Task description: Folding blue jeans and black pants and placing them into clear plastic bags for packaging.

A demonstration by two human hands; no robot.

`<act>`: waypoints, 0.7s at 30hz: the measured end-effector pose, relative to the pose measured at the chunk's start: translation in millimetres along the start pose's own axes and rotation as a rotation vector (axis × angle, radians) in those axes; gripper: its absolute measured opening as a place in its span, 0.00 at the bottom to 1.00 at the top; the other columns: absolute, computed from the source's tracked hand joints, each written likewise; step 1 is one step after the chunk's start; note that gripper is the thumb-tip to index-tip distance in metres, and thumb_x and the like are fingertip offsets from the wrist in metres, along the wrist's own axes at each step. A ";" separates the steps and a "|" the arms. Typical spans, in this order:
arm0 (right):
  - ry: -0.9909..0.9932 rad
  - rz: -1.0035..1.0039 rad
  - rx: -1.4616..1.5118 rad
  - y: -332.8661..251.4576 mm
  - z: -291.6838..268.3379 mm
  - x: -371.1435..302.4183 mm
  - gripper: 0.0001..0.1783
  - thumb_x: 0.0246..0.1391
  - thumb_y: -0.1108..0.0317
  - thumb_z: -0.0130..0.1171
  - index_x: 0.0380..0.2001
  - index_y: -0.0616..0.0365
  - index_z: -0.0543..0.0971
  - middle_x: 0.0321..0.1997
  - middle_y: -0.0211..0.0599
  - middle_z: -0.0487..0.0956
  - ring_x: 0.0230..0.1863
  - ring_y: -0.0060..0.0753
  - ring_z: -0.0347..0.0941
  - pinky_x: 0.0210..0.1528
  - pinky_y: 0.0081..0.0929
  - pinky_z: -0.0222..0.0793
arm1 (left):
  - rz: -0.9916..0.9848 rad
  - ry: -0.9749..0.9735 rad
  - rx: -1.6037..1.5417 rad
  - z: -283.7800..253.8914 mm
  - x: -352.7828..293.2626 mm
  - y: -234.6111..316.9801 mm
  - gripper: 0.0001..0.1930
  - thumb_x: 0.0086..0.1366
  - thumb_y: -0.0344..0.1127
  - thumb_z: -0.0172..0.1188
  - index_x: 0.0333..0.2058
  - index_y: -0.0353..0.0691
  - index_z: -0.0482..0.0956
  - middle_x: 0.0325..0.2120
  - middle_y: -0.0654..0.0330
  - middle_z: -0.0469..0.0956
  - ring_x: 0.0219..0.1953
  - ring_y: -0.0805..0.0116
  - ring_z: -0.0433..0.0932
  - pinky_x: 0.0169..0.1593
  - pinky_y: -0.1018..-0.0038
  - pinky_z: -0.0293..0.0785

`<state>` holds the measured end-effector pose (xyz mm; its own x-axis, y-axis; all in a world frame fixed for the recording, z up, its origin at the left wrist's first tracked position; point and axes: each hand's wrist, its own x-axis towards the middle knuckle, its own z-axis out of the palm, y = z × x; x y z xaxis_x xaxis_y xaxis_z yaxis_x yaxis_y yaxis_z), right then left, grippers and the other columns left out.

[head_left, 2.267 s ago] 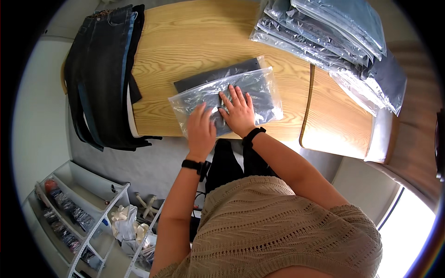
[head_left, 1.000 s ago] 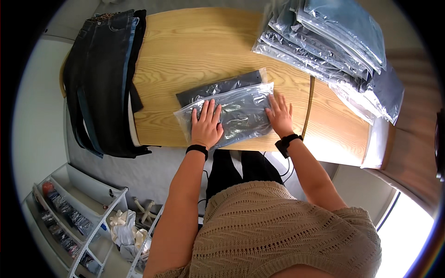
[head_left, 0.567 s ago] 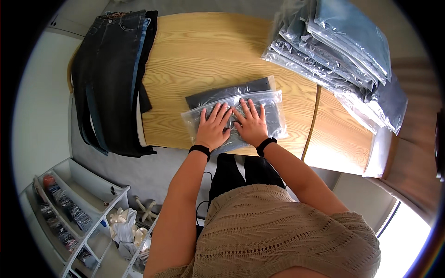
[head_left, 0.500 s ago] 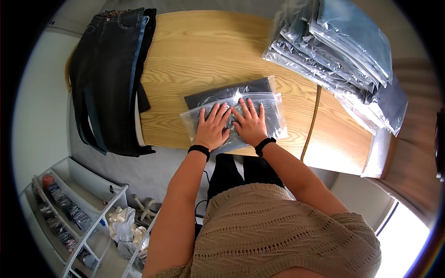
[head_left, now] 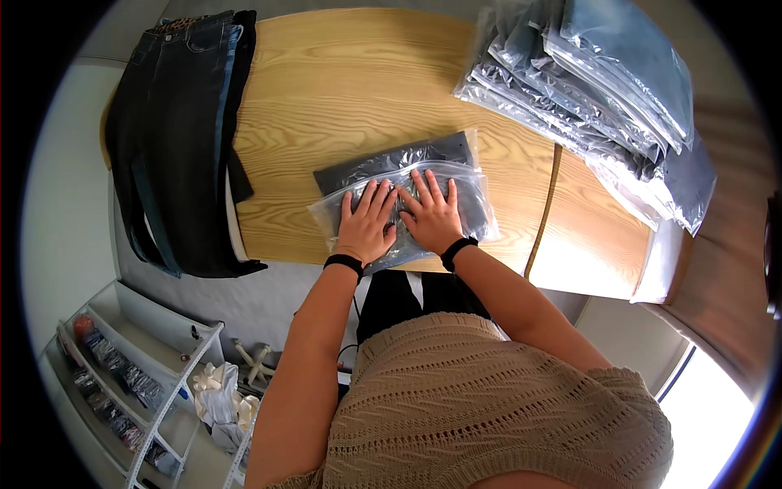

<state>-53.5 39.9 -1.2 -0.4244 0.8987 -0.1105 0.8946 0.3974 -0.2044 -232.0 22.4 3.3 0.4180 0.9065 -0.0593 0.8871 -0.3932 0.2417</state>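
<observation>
A clear plastic zip bag (head_left: 476,213) lies at the table's near edge with a folded dark garment (head_left: 444,149) inside, its far part showing past the bag's pale zip strip. My left hand (head_left: 366,224) rests flat on the left half of the bag, fingers spread and pointing away from me. Beside it, my right hand (head_left: 432,218) lies flat on the bag's middle and right, fingers also spread. Both palms press on the plastic, and neither hand grips anything. Part of the bag is hidden beneath the hands. A black band circles each wrist.
Dark jeans (head_left: 167,122) are stacked at the left, hanging over the edge of the wooden table (head_left: 342,77). Bagged folded garments (head_left: 595,81) form a tall pile at the far right. A white shelf unit (head_left: 155,359) with packaged items stands on the floor at lower left.
The whole view has shifted slightly, moving the table and jeans a little to the left. Both hands remain flat on the bag, with hardly any movement over it.
</observation>
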 end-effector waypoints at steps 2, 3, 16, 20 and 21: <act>0.030 -0.012 0.008 1.9 1.6 -1.0 0.28 0.57 0.48 0.45 0.61 0.35 0.62 0.69 0.34 0.53 0.70 0.41 0.44 0.65 0.62 0.36 | 0.015 0.011 0.002 -0.3 0.7 0.8 0.34 0.53 0.46 0.57 0.60 0.50 0.61 0.64 0.63 0.52 0.67 0.64 0.49 0.61 0.46 0.45; 0.028 -0.010 0.026 1.8 2.1 -3.0 0.30 0.56 0.48 0.46 0.62 0.37 0.61 0.69 0.34 0.53 0.70 0.40 0.44 0.65 0.60 0.35 | 0.017 0.010 0.000 -1.0 -0.9 2.0 0.34 0.53 0.46 0.57 0.60 0.49 0.61 0.64 0.63 0.53 0.66 0.63 0.49 0.61 0.46 0.45; 0.187 0.448 0.010 72.2 -2.7 -65.0 0.31 0.59 0.51 0.45 0.64 0.39 0.56 0.71 0.36 0.49 0.71 0.38 0.41 0.69 0.48 0.34 | 0.059 0.115 0.001 -15.6 -7.7 5.7 0.32 0.55 0.43 0.55 0.60 0.51 0.62 0.64 0.61 0.54 0.66 0.62 0.50 0.62 0.47 0.45; 0.064 -0.025 -0.084 34.0 -13.1 -72.3 0.29 0.55 0.55 0.50 0.61 0.40 0.62 0.69 0.32 0.53 0.70 0.33 0.45 0.68 0.50 0.39 | 0.087 0.126 -0.017 -10.5 -33.6 23.7 0.30 0.56 0.44 0.55 0.59 0.54 0.64 0.63 0.60 0.56 0.65 0.61 0.52 0.61 0.46 0.48; 0.065 -0.025 -0.083 32.7 -11.9 -69.9 0.29 0.55 0.55 0.50 0.61 0.40 0.62 0.69 0.32 0.53 0.70 0.33 0.45 0.68 0.50 0.39 | 0.080 0.108 -0.020 -6.5 -38.5 25.8 0.30 0.55 0.46 0.56 0.59 0.54 0.64 0.63 0.59 0.56 0.65 0.60 0.53 0.60 0.45 0.48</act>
<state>7.2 -7.7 11.4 -0.4395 0.8972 -0.0427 0.8934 0.4317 -0.1247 -226.4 -21.6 18.2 0.4629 0.8840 0.0656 0.8471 -0.4629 0.2608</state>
